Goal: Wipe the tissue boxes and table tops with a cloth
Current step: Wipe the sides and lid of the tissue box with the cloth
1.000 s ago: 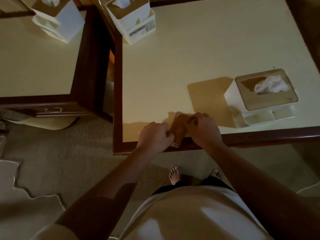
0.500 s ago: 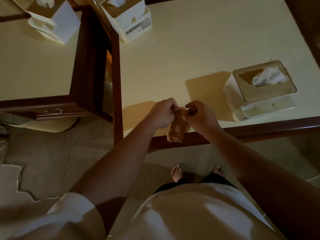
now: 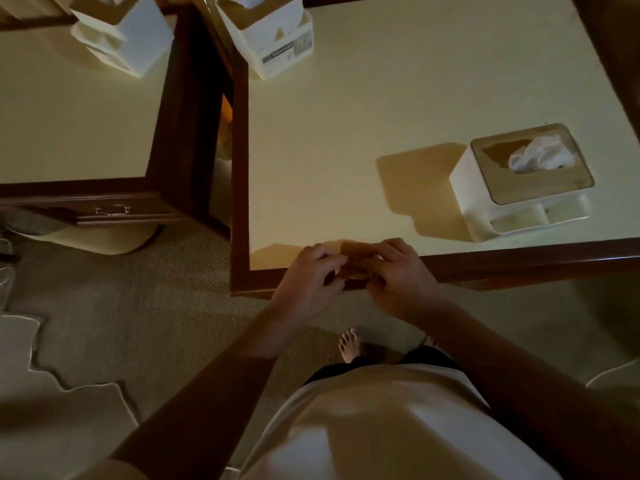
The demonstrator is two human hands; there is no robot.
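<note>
A small brown folded cloth point(image 3: 356, 259) sits at the near edge of the cream table top point(image 3: 381, 109), over its dark wooden rim. My left hand point(image 3: 308, 278) pinches the cloth's left side and my right hand point(image 3: 398, 271) pinches its right side, fingers curled over it. A white tissue box point(image 3: 519, 188) with a wooden lid and a tissue sticking out stands on the table to the right of my hands. A second white tissue box point(image 3: 270, 36) stands at the table's far left corner.
A second cream table top point(image 3: 69, 116) with a dark frame and a drawer stands to the left across a narrow gap, with a third tissue box point(image 3: 121, 36) on it. Carpet point(image 3: 138, 306) and my bare feet lie below; a pale rug edge is at lower left.
The cloth hung down from both hands half a second ago; now it is folded shorter and lies flatter at the table edge. Both hands have dropped closer to the rim.
</note>
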